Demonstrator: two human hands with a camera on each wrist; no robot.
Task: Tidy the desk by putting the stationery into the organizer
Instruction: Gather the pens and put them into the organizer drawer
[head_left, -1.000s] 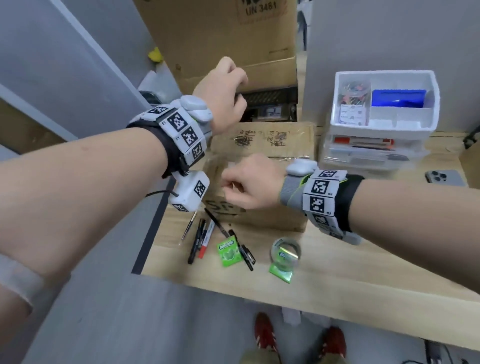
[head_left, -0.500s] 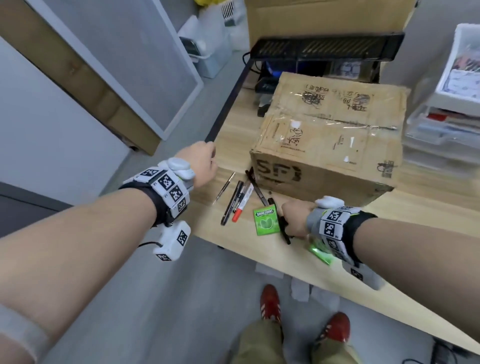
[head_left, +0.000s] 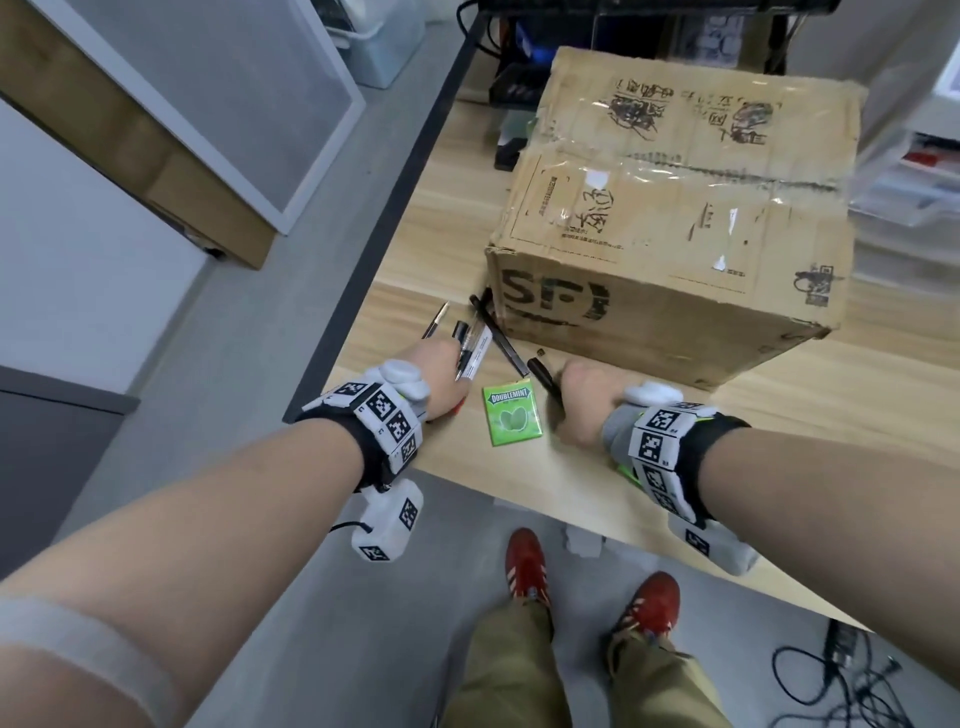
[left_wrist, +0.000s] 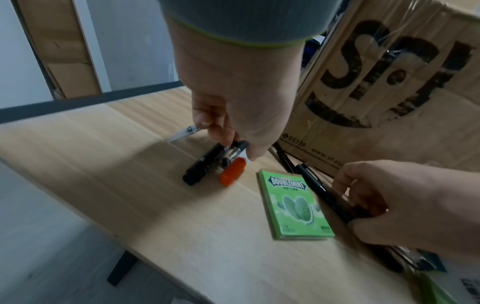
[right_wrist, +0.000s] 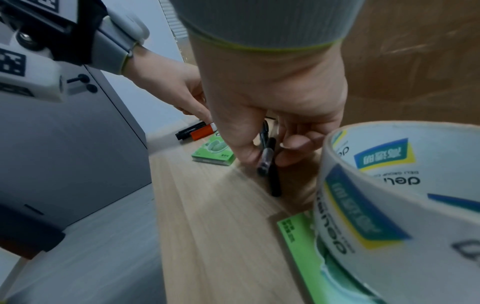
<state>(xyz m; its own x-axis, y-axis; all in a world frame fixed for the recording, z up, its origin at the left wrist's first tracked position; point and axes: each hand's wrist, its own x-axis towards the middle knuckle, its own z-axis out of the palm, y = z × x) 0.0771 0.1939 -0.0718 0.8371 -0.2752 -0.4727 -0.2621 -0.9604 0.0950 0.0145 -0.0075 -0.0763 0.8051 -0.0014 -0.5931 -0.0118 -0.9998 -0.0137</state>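
Observation:
Near the desk's front left corner, my left hand (head_left: 451, 375) pinches a bundle of markers: a black marker (left_wrist: 205, 164), a clear pen and a red-capped marker (left_wrist: 232, 170). My left hand (left_wrist: 235, 145) holds them close to the wood. My right hand (head_left: 567, 401) grips two black pens (right_wrist: 266, 158) lying beside the box; my right hand (right_wrist: 269, 159) has thumb and fingers round them. A thin silver pen (head_left: 435, 319) and a long black pen (head_left: 500, 336) lie loose. The organizer (head_left: 922, 176), a white stack of drawers, shows at the right edge.
A large cardboard box (head_left: 675, 234) fills the desk's middle, just behind the pens. A green Doublemint pack (head_left: 511, 418) lies between my hands. A tape roll (right_wrist: 389, 195) sits on a green sticky pad (right_wrist: 296, 234) right behind my right wrist. The desk edge (head_left: 395, 218) runs along the left.
Both hands dropped from the air to the desk. The right hand took hold of the black pens half a second ago; the left hand then moved right onto the markers.

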